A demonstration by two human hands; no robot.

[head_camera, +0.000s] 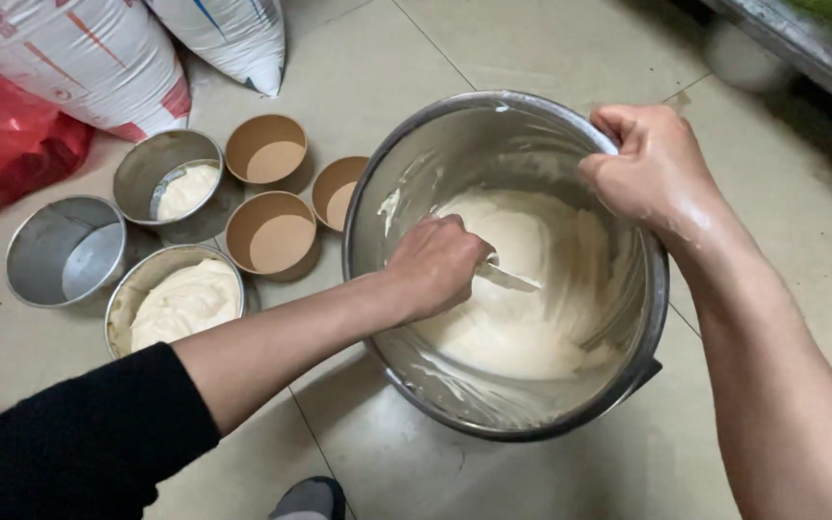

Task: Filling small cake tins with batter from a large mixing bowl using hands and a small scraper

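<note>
Spatula (507,277), white, lies in the large steel mixing bowl (377,207) at centre of frame, blade resting on the pale batter (522,327). Only the blade tip shows; the handle is hidden inside the left hand (435,265). Long axis runs nearly level across the frame, dipping slightly to the right. Blade points right, toward the bowl's right wall.

Left hand: fingers fully curled into a fist around the spatula handle, reaching into the bowl from the lower left; black sleeve (69,443) on that arm. Right hand (657,173): fingers hooked over the bowl's rim at upper right, closed on the rim. Bowl sits on the tiled floor (551,48).

Step in hand, judged: stirring or scraping up batter, with the bowl held steady; walls are smeared and much batter is left.

Next move, judged: needs the blade pressed under the batter or along the wall, with the rim hold kept firm so the bowl does not slide.

Left of frame: round tin with batter (180,303), second tin partly filled (170,183), one bare tin (65,250), three brown paper cups (267,149), unfilled. Sacks (98,58) at upper left
</note>
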